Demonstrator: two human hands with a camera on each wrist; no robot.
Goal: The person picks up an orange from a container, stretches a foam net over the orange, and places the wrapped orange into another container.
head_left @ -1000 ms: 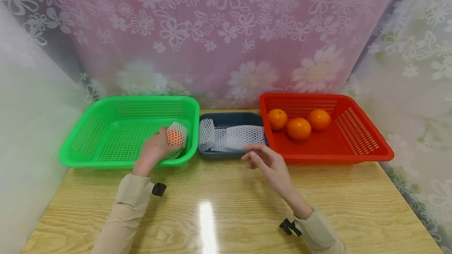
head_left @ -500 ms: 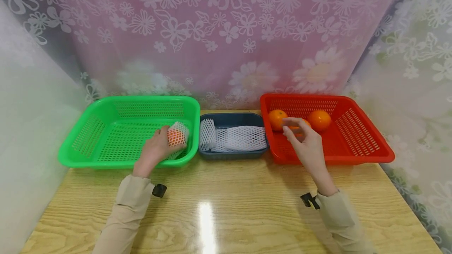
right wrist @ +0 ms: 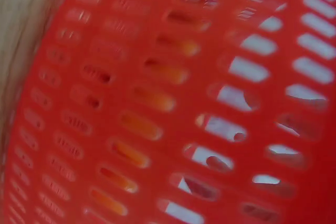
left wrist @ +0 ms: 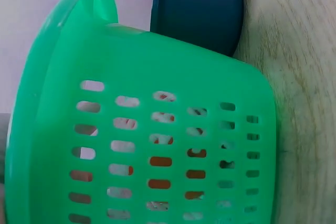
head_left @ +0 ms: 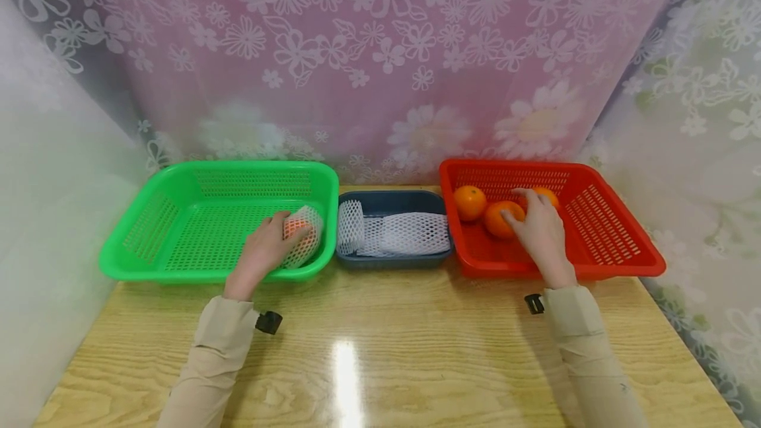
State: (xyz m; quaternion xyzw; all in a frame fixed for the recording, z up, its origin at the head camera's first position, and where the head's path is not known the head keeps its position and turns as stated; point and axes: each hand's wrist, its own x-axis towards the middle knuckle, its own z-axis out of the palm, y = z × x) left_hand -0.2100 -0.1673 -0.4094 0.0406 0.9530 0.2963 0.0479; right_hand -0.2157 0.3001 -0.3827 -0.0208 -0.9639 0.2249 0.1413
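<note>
Across we go, green basket (head_left: 178, 276), dark blue tray (head_left: 392, 261), red basket (head_left: 624, 269): not a word, number or brand can be read! A dark mark (head_left: 623, 388) on the right sleeve (head_left: 585, 342), too tiny to make out.

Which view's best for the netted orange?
Head: it shows the netted orange from above, though the left hand partly covers it. Left wrist: only orange and white patches through the slotted green basket. Right wrist: not visible; the red basket fills most of that view.

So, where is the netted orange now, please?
In the head view, the netted orange lies in the green basket, at its right end near the blue tray, touching the left hand.
</note>
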